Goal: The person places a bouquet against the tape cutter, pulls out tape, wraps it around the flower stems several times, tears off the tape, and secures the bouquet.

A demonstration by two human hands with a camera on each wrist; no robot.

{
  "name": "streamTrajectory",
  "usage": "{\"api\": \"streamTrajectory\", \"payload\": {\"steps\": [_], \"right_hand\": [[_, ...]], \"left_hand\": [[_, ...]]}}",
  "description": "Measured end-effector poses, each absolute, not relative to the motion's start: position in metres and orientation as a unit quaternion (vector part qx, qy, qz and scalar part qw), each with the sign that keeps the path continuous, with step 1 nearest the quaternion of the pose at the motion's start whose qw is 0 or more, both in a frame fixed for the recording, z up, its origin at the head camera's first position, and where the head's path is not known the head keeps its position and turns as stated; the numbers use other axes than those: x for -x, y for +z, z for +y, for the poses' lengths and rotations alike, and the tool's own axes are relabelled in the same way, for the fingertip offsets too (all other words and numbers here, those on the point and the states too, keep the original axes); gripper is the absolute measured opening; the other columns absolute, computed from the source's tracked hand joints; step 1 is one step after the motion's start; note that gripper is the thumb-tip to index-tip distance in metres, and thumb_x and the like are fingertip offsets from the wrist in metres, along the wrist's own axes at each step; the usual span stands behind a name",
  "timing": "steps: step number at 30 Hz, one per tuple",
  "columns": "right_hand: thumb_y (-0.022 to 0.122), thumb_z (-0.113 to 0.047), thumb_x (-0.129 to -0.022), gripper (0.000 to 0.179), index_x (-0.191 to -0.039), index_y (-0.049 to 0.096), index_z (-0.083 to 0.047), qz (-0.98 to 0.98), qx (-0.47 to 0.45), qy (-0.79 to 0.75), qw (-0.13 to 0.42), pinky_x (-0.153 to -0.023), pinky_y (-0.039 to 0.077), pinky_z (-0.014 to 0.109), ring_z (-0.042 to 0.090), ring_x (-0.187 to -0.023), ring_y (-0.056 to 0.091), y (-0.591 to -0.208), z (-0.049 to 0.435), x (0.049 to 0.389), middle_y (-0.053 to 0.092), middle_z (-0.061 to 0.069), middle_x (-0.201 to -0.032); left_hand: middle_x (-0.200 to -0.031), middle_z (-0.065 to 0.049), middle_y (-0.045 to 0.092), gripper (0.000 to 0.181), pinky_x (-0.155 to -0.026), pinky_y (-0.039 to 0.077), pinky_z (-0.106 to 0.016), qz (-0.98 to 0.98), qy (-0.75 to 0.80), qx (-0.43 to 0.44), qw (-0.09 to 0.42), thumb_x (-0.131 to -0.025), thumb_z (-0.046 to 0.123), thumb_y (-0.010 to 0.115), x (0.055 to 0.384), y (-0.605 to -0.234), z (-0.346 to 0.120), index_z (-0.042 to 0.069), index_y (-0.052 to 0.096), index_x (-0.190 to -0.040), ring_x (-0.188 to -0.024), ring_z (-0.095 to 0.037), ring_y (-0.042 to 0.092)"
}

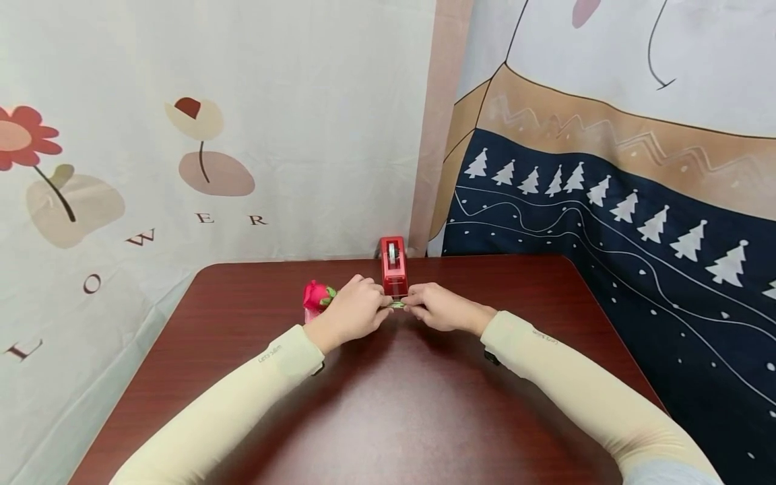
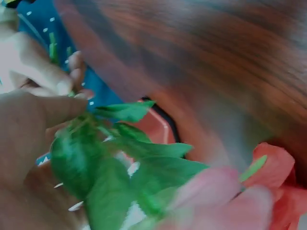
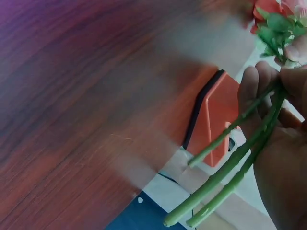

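A small bunch of flowers with a red rose (image 1: 316,295) and a pink bloom (image 1: 310,314) is held sideways over the table. My left hand (image 1: 358,308) pinches the stems just below the green leaves (image 2: 115,196), which fan out beside the thumb. Close to it, my right hand (image 1: 439,306) grips the same bunch lower down. In the right wrist view three green stems (image 3: 218,176) pass through the right fingers, their cut ends sticking out past the palm. Right behind both hands stands a red tape dispenser (image 1: 395,283) with a roll of tape in it.
The dark red wooden table (image 1: 394,404) has rounded far corners. A white curtain (image 1: 327,135) with printed flowers hangs behind it, and a navy cloth (image 1: 545,222) with white trees hangs along the right side.
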State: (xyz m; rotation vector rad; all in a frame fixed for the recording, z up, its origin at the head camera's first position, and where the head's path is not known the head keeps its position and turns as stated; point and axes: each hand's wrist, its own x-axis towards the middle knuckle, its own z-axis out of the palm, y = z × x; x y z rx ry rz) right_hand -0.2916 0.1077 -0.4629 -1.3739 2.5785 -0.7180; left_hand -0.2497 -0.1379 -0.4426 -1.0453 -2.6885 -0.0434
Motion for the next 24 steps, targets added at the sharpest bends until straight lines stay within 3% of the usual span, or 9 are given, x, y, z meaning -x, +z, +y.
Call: {"api": "streamTrajectory", "payload": {"steps": [7,11,14,18,24], "right_hand": [[0.072,-0.006,-0.106,0.024,-0.128,0.081,-0.006,0.86,0.465,-0.213,0.008,-0.075,0.053,0.023,0.01,-0.082,0.058,-0.469,0.107,0.287,0.066,0.002,-0.097],[0.073,-0.006,-0.105,0.024,-0.128,0.08,-0.007,0.861,0.468,-0.199,-0.019,-0.073,0.051,0.022,0.01,-0.079,0.055,-0.471,0.107,0.284,0.061,0.001,-0.095],[0.073,-0.006,-0.105,0.025,-0.129,0.079,-0.008,0.863,0.466,-0.192,-0.035,-0.071,0.051,0.021,0.009,-0.079,0.055,-0.472,0.107,0.282,0.058,0.002,-0.095],[0.073,-0.006,-0.106,0.026,-0.131,0.079,-0.009,0.868,0.458,-0.19,-0.04,-0.072,0.051,0.019,0.008,-0.079,0.055,-0.474,0.107,0.281,0.059,0.001,-0.095],[0.074,-0.008,-0.105,0.024,-0.129,0.08,-0.009,0.87,0.451,-0.198,-0.029,-0.074,0.053,0.021,0.009,-0.08,0.057,-0.472,0.104,0.281,0.061,0.001,-0.095]], "left_hand": [[-0.106,0.001,0.085,0.023,-0.088,0.052,-0.045,-0.944,-0.081,0.32,-0.004,-0.105,0.033,0.075,0.259,-0.432,-0.135,0.019,0.088,-0.118,-0.092,-0.02,0.071],[-0.106,0.003,0.085,0.027,-0.098,0.051,-0.046,-0.944,-0.115,0.301,-0.069,-0.107,0.034,0.073,0.267,-0.431,-0.137,0.017,0.086,-0.124,-0.093,-0.017,0.069],[-0.102,0.003,0.083,0.029,-0.098,0.053,-0.045,-0.942,-0.144,0.286,-0.1,-0.107,0.033,0.072,0.271,-0.431,-0.138,0.014,0.084,-0.126,-0.089,-0.016,0.067],[-0.088,0.005,0.08,0.026,-0.088,0.056,-0.041,-0.937,-0.162,0.291,-0.102,-0.106,0.031,0.074,0.275,-0.434,-0.14,0.014,0.086,-0.122,-0.078,-0.014,0.063],[-0.093,0.001,0.085,0.019,-0.101,0.05,-0.046,-0.933,-0.137,0.33,-0.047,-0.104,0.027,0.078,0.274,-0.439,-0.141,0.014,0.088,-0.113,-0.083,-0.014,0.072]]}}
